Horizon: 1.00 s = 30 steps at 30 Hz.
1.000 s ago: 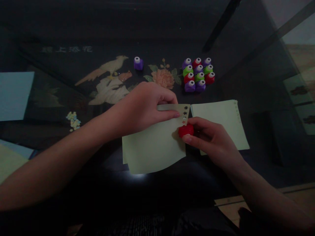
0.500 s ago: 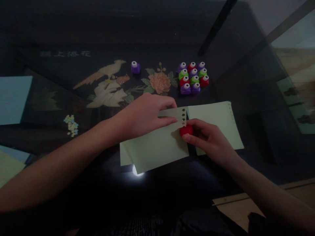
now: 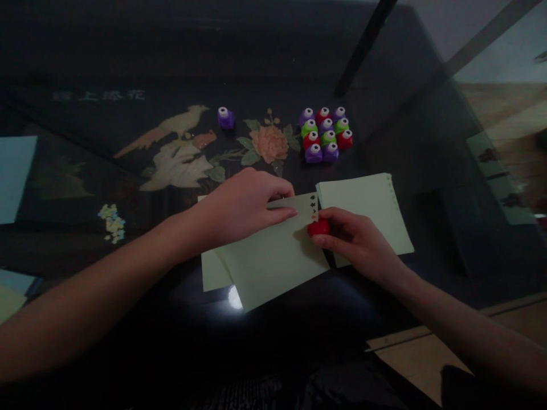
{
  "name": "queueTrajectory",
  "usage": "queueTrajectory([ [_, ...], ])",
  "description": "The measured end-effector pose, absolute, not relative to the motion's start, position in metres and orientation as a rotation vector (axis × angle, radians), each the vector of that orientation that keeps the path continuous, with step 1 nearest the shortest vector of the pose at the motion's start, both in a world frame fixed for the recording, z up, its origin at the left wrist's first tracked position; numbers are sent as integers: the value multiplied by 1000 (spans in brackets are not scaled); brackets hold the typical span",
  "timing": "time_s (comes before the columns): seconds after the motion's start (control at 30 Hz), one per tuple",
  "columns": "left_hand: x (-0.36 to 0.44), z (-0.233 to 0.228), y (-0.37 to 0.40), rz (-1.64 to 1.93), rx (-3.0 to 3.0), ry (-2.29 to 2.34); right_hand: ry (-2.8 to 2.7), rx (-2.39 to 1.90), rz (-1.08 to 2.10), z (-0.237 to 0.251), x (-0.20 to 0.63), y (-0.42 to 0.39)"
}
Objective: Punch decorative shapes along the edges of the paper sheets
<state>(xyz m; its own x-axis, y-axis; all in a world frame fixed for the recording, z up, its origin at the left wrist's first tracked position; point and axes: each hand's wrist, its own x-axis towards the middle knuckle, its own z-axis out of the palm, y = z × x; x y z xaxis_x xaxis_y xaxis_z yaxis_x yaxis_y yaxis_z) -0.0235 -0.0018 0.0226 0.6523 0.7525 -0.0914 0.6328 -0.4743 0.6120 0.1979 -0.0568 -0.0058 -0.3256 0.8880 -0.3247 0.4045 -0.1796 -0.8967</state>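
Observation:
My left hand (image 3: 241,206) pinches the top edge of a pale green paper sheet (image 3: 269,256) and holds it slightly off the dark table. Small shapes are punched out along the sheet's right edge (image 3: 313,206). My right hand (image 3: 354,239) grips a small red craft punch (image 3: 318,228) set on that right edge, with the thumb on top of it. A second pale green sheet (image 3: 363,208) lies flat just to the right, partly under my right hand.
A cluster of several purple, red and green punches (image 3: 325,134) stands behind the sheets; one purple punch (image 3: 225,117) stands alone to the left. Paper cut-outs (image 3: 111,222) lie at the left. A light blue sheet (image 3: 15,176) sits at the left edge. The glass table edge (image 3: 427,330) runs at the lower right.
The view has drifted, so everything sits a little further left and lower. The sheet has tilted and shifted left in my left hand; the red punch stays on its right edge.

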Motion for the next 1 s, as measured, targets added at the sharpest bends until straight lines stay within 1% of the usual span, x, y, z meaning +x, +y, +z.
queueTrajectory([
  [0.4,-26,24,0,123,2225,1098,-1638,-1428,1478,-11,198,-60],
  [0.7,-24,28,-4,94,2316,1082,-1643,-1434,1429,-9,199,-66],
  [1.0,-21,34,-13,-63,2417,1153,-1787,-1453,1314,-8,197,-65],
])
